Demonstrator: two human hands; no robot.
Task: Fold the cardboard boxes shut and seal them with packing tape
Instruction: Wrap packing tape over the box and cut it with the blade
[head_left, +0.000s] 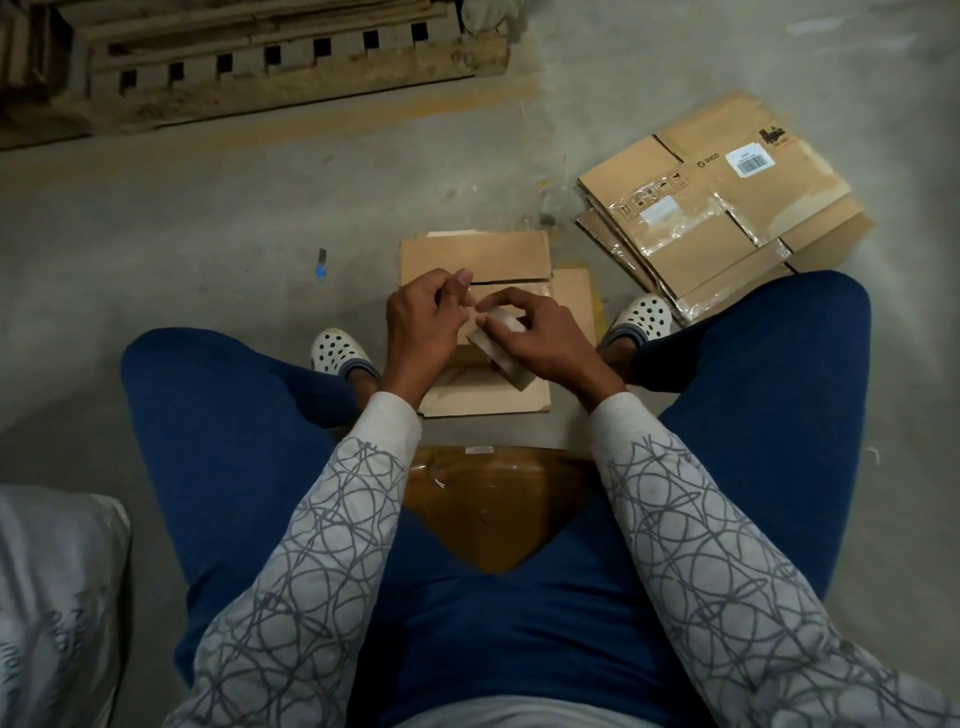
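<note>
A brown cardboard box (475, 257) stands on the concrete floor between my feet, its far flap folded down and the near flaps still apart. Above it my right hand (540, 338) grips a roll of packing tape (506, 358), which is tilted on edge. My left hand (421, 317) is right beside the roll, its fingertips pinched at the tape's loose end. Both hands hover over the middle of the box and hide its centre seam.
A stack of flattened cardboard boxes (727, 208) lies on the floor at the right. A wooden pallet (270, 78) runs along the back. A small blue-tipped tool (320, 266) lies to the left. A brown seat (488, 499) is under me, a white sack (52, 597) at lower left.
</note>
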